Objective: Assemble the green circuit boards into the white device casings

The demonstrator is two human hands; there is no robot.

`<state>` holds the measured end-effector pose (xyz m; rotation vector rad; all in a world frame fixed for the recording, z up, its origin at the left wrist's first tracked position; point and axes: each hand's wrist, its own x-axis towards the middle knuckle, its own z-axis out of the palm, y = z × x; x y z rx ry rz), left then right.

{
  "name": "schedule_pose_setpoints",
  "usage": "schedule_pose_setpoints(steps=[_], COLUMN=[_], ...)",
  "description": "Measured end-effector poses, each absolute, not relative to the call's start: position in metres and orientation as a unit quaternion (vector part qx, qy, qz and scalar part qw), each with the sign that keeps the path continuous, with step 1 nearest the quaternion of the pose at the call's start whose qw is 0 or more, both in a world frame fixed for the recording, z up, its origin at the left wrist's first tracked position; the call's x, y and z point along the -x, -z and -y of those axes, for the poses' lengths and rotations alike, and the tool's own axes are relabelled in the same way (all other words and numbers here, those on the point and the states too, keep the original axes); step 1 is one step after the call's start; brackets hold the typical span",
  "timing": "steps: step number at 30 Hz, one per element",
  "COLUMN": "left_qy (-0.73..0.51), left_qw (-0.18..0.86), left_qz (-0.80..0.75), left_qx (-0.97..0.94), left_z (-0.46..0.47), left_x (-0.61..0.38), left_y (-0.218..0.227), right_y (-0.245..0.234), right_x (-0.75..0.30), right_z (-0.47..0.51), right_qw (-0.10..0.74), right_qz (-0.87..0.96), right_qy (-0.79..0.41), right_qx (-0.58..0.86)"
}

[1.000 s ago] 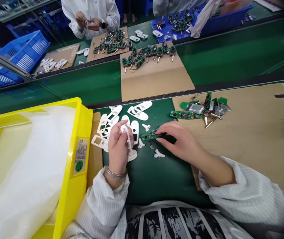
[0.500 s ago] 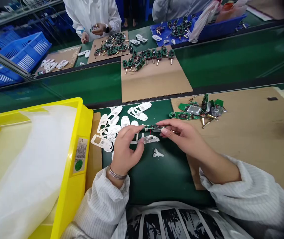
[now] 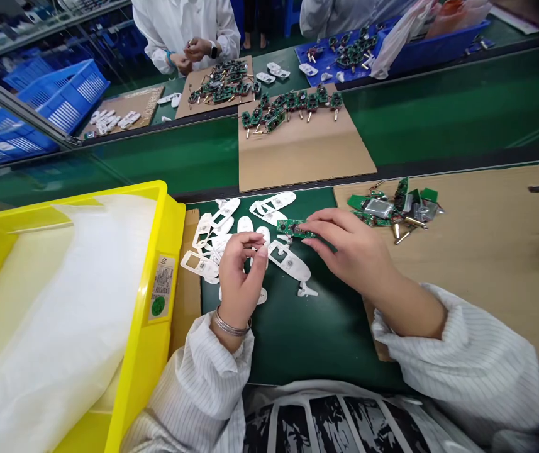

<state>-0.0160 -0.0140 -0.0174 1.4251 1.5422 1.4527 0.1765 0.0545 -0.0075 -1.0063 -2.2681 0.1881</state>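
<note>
My right hand (image 3: 349, 242) pinches a small green circuit board (image 3: 290, 228) by its right end, with the face of the board turned to view. To the left of the board, my left hand (image 3: 241, 270) has its thumb and fingertips drawn together; what is between them, if anything, is too small to make out. Just below the board lies a white plastic casing half (image 3: 292, 263) with a rectangular window. A small white plastic piece (image 3: 307, 290) rests on the green table in front of it. Several more white casing parts (image 3: 200, 264) are heaped beyond and beside my left hand.
At left stands a yellow bin (image 3: 175, 233) lined with white sheeting. Circuit boards with batteries (image 3: 377, 207) are piled on the cardboard (image 3: 486, 270) at right. More boards (image 3: 292, 104) lie on cardboard across the green divider, where a person in white (image 3: 184, 25) works.
The board was edge-on between both hands; now only my right hand holds it, tilted face up. My left hand has come away from it. The casing half below shows more of its face.
</note>
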Motion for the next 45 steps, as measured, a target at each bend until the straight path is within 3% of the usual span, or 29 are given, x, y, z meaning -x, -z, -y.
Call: schedule_pose_setpoints(steps=[2,5,9,15,20,24,28,33,38,45], left_qy=[-0.544,-0.566,-0.558,-0.463,-0.416,-0.434,-0.511,-0.574,-0.586,-0.543], left_qw=[0.269,0.288,0.495,0.695,0.793,0.801,0.738,0.634,0.604,0.634], left_qz=[-0.587,-0.566,-0.477,-0.387,-0.292,-0.278,-0.308,-0.373,-0.383,-0.399], left_qx=[-0.536,-0.526,-0.465,-0.391,-0.335,-0.305,-0.315,-0.360,-0.380,-0.380], left_z=[0.014,0.013,0.013,0.012,0.011,0.012,0.014,0.015,0.014,0.016], left_x=[0.016,0.017,0.018,0.018,0.019,0.016,0.009,0.006,0.008,0.008], left_y=[0.017,0.017,0.015,0.012,0.017,0.019,0.017,0.026,0.031,0.030], right_y=[0.005,-0.001,-0.006,-0.007,-0.006,-0.006,-0.003,0.003,0.002,-0.002], right_x=[-0.176,-0.177,-0.179,-0.181,-0.180,-0.178,-0.171,-0.162,-0.163,-0.167], right_z=[-0.053,-0.049,-0.046,-0.045,-0.043,-0.041,-0.037,-0.030,-0.030,-0.030], right_qw=[0.355,0.394,0.343,0.323,0.324,0.356,0.417,0.378,0.402,0.418], right_qz=[0.848,0.809,0.785,0.788,0.787,0.760,0.633,0.578,0.676,0.729], right_qy=[-0.098,-0.247,-0.412,-0.422,-0.429,-0.421,-0.501,-0.600,-0.476,-0.412], right_qx=[0.382,0.361,0.311,0.310,0.302,0.344,0.418,0.405,0.394,0.352])
